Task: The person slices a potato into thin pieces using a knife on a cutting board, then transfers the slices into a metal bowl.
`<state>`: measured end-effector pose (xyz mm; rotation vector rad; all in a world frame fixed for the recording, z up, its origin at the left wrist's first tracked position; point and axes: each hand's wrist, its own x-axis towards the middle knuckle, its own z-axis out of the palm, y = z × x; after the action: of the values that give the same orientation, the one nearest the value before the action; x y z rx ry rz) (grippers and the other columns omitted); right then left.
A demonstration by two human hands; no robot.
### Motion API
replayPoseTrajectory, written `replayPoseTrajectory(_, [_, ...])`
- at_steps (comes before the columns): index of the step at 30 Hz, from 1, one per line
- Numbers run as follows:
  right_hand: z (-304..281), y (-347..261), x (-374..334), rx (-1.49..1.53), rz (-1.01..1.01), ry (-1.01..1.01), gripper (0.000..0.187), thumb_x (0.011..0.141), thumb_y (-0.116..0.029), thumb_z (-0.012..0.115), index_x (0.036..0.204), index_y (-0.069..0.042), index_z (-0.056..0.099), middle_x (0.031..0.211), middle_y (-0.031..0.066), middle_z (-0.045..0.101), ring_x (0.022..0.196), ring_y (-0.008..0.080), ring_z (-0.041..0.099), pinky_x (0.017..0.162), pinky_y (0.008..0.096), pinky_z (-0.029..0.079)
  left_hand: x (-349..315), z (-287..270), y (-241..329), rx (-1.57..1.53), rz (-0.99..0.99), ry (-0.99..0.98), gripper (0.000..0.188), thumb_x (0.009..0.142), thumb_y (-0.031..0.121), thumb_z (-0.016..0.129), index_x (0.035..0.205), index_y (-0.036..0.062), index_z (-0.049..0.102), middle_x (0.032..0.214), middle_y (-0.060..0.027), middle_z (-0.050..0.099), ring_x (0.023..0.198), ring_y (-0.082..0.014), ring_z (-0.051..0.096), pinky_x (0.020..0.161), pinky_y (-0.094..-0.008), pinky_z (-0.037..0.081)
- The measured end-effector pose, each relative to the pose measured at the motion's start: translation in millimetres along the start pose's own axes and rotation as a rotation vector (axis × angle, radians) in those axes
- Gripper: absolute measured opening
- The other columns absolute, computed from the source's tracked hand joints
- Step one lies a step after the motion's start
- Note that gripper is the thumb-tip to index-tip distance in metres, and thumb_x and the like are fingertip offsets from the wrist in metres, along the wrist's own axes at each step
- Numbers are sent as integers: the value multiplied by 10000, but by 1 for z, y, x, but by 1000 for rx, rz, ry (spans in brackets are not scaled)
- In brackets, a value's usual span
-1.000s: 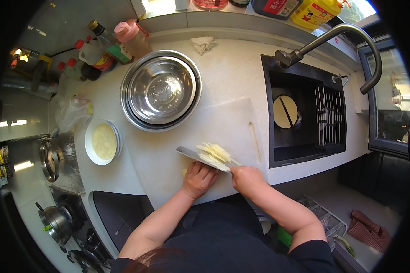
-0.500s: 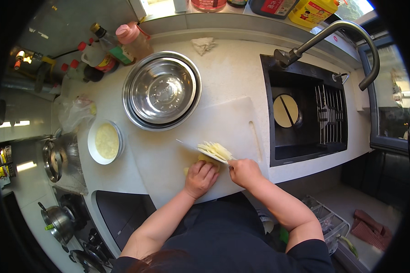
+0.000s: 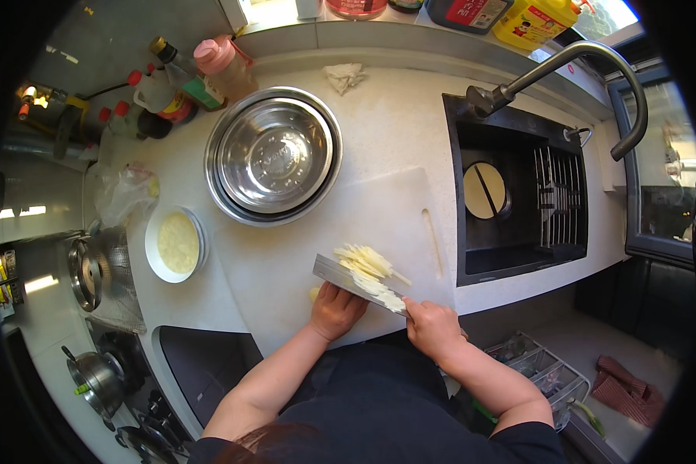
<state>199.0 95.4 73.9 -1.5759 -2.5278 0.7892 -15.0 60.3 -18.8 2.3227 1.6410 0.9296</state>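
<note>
My right hand grips the handle of a broad kitchen knife. Its wide blade is tilted over the cutting board, with pale strips clinging along it. Behind the blade, a small pile of pale yellow vegetable strips, resembling potato, lies on the board. My left hand is closed, its fingers curled against the near side of the blade. Beside those fingers peeks the end of a pale yellow vegetable piece; the hand and knife hide the rest.
Nested steel bowls stand just beyond the board. On the left is a white bowl with pale yellow contents, near a clear plastic bag. Bottles line the back left. A black sink with a curved faucet lies right.
The knife has come toward me and right, its blade now turned broadside over my left fingers. Strips that rode on the blade now lie partly on the board beyond it.
</note>
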Motion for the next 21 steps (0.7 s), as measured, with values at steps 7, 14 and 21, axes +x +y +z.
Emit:
replayPoseTrajectory(7, [5, 3, 1, -2, 45, -61, 238, 796, -104, 648, 1032, -88, 680, 683, 125, 637, 596, 331, 642, 557, 451, 535, 8, -5, 1, 8, 8, -13, 374, 684, 122, 760, 1040, 23, 698, 1108, -130, 644, 1041, -369, 592, 897, -481, 485])
replayPoseTrajectory(14, [0, 3, 4, -1, 79, -149, 229, 811, -106, 617, 1031, -85, 677, 704, 148, 655, 628, 349, 652, 580, 471, 537, 8, -5, 1, 15, 13, -24, 350, 687, 123, 761, 1023, 43, 707, 1086, -114, 646, 1010, -340, 593, 837, -451, 492])
replayPoseTrajectory(21, [30, -5, 39, 23, 108, -205, 195, 827, -120, 580, 993, -85, 675, 715, 179, 659, 636, 377, 646, 587, 496, 525, 6, 0, -1, 42, 13, -3, 285, 747, 193, 739, 1013, 99, 700, 1083, -73, 620, 1043, -278, 565, 846, -398, 473])
